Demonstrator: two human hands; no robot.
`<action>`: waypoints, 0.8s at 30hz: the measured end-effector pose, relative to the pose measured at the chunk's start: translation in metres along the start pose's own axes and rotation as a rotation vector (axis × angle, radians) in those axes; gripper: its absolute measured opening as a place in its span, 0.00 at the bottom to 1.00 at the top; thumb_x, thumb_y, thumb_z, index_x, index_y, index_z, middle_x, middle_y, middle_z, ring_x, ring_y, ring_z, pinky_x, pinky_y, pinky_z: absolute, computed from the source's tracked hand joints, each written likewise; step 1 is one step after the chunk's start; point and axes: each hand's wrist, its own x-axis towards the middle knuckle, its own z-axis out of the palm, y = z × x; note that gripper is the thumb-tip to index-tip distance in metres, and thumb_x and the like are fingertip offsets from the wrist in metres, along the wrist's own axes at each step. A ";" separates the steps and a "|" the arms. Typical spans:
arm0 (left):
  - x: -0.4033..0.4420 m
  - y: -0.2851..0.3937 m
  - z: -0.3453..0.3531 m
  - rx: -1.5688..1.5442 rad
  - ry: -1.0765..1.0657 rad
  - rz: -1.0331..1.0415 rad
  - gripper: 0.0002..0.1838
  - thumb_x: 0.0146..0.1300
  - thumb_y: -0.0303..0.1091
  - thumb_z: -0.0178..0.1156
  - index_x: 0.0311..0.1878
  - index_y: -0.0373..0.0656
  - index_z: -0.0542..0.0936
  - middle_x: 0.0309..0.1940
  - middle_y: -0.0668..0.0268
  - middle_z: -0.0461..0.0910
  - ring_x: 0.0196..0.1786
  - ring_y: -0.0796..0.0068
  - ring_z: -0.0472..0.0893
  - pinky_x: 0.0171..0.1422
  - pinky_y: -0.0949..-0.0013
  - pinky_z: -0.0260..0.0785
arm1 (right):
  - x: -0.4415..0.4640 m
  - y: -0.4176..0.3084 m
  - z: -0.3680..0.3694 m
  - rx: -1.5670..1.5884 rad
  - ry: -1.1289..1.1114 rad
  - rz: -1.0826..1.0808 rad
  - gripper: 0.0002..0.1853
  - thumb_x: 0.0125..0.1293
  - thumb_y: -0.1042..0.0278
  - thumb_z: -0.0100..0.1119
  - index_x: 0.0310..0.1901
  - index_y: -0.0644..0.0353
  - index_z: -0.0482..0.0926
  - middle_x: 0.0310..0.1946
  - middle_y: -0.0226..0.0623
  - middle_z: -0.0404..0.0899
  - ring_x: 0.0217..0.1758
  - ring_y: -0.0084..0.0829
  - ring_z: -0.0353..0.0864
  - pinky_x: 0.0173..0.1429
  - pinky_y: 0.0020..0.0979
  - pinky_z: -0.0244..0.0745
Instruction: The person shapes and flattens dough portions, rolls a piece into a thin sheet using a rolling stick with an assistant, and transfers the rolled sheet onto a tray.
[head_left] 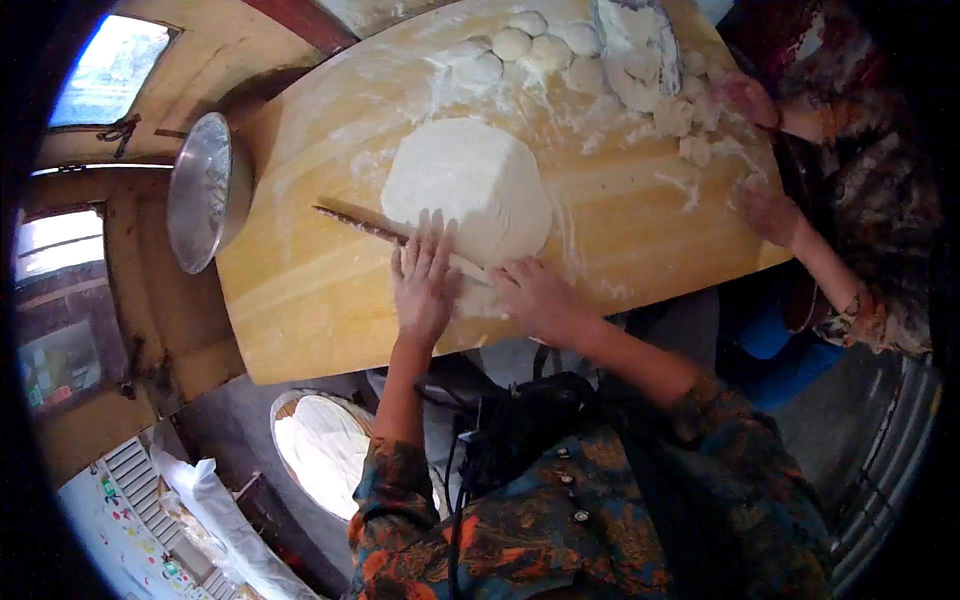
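Note:
A wide, thin round of dough lies on the floured wooden board. Its near edge looks wrapped over a thin, dark rolling pin, whose bare end sticks out to the left. My left hand rests over the pin and the dough edge, fingers stretched forward and slightly apart. To its right, my right hand has its fingers curled over the dough-covered stretch of the pin. The pin's right end is hidden under that hand and the dough.
Several dough balls and a floury tray sit at the board's far side. Another person's hands are at the right edge by small dough pieces. A metal bowl stands left; flat white dough rounds lie below the board.

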 end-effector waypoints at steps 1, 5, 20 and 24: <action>0.021 0.003 0.002 -0.024 0.020 0.014 0.29 0.64 0.33 0.54 0.70 0.48 0.65 0.66 0.52 0.66 0.71 0.52 0.63 0.73 0.49 0.53 | 0.004 0.000 0.000 -0.027 0.075 -0.014 0.24 0.59 0.66 0.56 0.58 0.62 0.71 0.51 0.45 0.73 0.52 0.46 0.72 0.57 0.47 0.68; 0.090 0.006 0.032 -1.123 0.192 -0.253 0.28 0.68 0.31 0.50 0.72 0.45 0.62 0.69 0.53 0.63 0.72 0.55 0.62 0.73 0.62 0.54 | 0.038 0.016 0.019 -0.179 0.147 0.135 0.23 0.56 0.66 0.58 0.55 0.61 0.73 0.49 0.43 0.74 0.52 0.45 0.71 0.59 0.47 0.66; -0.035 0.003 -0.006 -0.365 -0.003 -0.066 0.21 0.57 0.28 0.58 0.57 0.50 0.77 0.55 0.60 0.75 0.60 0.55 0.72 0.60 0.51 0.61 | 0.002 0.028 -0.013 -0.405 -0.066 0.034 0.33 0.55 0.57 0.61 0.62 0.63 0.69 0.60 0.44 0.72 0.64 0.43 0.67 0.67 0.50 0.57; -0.037 -0.003 -0.005 -0.235 -0.026 -0.074 0.28 0.61 0.35 0.59 0.66 0.50 0.69 0.67 0.57 0.65 0.71 0.52 0.62 0.71 0.47 0.52 | 0.013 0.024 -0.016 -0.381 -0.238 0.037 0.38 0.57 0.52 0.60 0.67 0.63 0.64 0.66 0.47 0.65 0.69 0.45 0.61 0.71 0.50 0.52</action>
